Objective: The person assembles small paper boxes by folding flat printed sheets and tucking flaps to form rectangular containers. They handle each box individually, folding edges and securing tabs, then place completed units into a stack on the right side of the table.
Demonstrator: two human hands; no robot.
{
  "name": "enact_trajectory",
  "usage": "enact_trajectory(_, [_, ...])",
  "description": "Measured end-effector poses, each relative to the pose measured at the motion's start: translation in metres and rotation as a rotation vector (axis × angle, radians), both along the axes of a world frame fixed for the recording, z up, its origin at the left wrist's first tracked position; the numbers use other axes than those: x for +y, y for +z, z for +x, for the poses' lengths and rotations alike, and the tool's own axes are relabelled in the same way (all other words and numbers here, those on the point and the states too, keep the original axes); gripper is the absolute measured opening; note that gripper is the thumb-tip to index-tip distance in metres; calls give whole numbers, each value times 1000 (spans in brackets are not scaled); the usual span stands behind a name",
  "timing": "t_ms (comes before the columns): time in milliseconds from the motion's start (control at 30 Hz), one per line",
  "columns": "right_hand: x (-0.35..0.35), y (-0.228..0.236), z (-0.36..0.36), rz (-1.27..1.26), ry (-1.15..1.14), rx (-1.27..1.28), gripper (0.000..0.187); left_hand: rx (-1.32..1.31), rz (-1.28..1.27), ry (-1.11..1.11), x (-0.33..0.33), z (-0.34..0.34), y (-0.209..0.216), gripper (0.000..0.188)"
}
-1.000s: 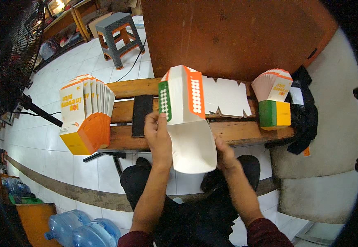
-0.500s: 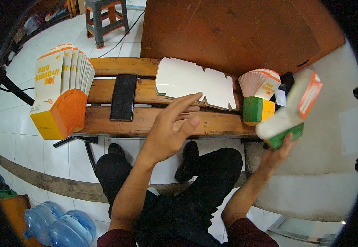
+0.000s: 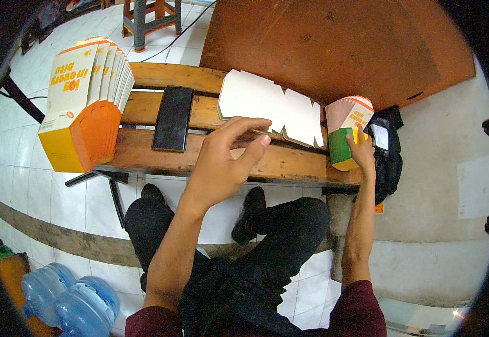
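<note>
My left hand (image 3: pixel 222 163) hovers over the front of the bench, fingers curved, thumb and index tips apart, with nothing visible between them. Just beyond it lies a pile of flat white carton blanks (image 3: pixel 269 106) with notched edges. At the bench's right end, my right hand (image 3: pixel 362 150) grips a nested stack of food cartons (image 3: pixel 341 147), green and yellow at the base with orange-trimmed white flaps. Its thumb and index press on the near carton; the other fingers are partly hidden. A larger fan of nested white, yellow and orange cartons (image 3: pixel 73 121) stands at the left end.
A black phone (image 3: pixel 173 119) lies on the slatted wooden bench (image 3: pixel 199 163) between the left cartons and the blanks. A black bag (image 3: pixel 389 160) sits past the right end. Behind are a brown panel (image 3: pixel 334 45) and a stool (image 3: pixel 151 22); large water bottles (image 3: pixel 84 303) stand lower left.
My right hand has moved left and away from me onto the nested stack. The loose carton it held no longer shows apart. My left hand's thumb and index have curled closer together.
</note>
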State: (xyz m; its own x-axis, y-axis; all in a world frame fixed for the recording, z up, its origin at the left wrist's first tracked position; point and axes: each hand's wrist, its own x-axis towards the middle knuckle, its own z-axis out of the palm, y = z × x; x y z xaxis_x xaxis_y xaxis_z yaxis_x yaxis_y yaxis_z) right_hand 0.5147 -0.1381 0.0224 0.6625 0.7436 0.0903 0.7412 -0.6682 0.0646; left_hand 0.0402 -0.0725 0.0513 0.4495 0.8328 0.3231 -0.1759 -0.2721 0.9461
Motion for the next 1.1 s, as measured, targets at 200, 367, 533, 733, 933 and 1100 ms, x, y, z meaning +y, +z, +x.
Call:
enact_trajectory(200, [-17,-6,-32,315,77,-216,78,-46,-15,32,0,-9,-7,31])
enact_trajectory(367, [33,16,-129,514,726,177,59,66,85,115,3,-5,-10,34])
enact_trajectory(533, [119,-2,-218,17,1019,284,68,93,55,26,1,-2,-6,31])
enact_trajectory(733, [151,-25,-220,-86,986,453,37,132,-21,-19,-1,-19,-5,34])
enact_trajectory(933, [152,-19,-209,72,1066,524,26,212,-2,13,-2,-21,-7,32])
enact_trajectory(1100, [137,16,-227,431,904,436,16,188,-13,12,0,-15,-3,32])
